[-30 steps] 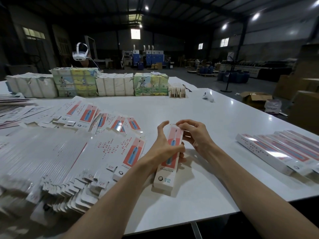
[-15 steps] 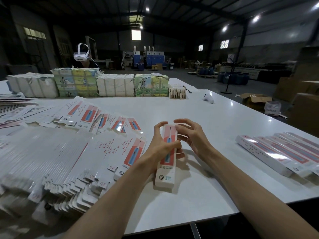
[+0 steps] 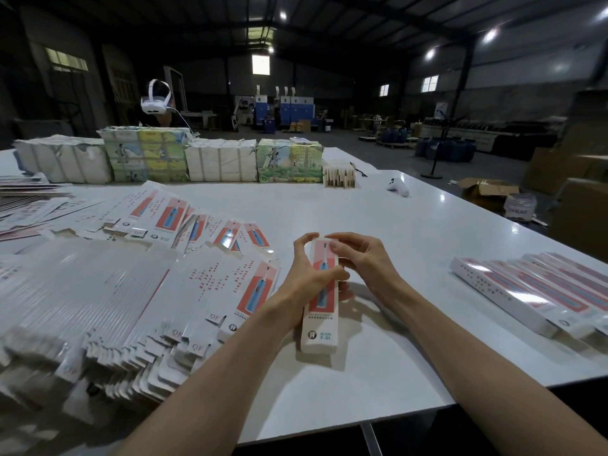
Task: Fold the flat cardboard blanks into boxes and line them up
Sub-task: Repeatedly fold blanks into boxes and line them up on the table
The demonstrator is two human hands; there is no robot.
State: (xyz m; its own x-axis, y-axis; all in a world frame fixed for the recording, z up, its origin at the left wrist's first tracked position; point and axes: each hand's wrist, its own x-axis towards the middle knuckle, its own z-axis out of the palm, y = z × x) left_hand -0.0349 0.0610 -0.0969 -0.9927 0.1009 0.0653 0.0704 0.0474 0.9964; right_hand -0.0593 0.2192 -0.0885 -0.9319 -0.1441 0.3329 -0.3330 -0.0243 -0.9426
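A long, narrow white box (image 3: 320,320) with a red panel and a blue toothbrush print lies lengthwise on the white table (image 3: 411,245), its near end toward me. My left hand (image 3: 307,274) grips its left side, thumb across the top face. My right hand (image 3: 365,258) curls over the far end, fingertips on the box's top flap. A big fanned heap of flat blanks (image 3: 125,284) covers the table's left half. Several folded boxes (image 3: 539,291) lie side by side in a row at the right edge.
Wrapped bundles of stock (image 3: 171,156) stand in a row along the table's far side, with a small stack of cards (image 3: 339,174) and a white controller (image 3: 398,187) beyond. A white headset (image 3: 155,100) sits on top. Cartons (image 3: 487,189) stand on the floor at right.
The box has been laid flatter and slid slightly away from me. My right hand's fingers have moved onto its far end, and my left hand has closed further round the side.
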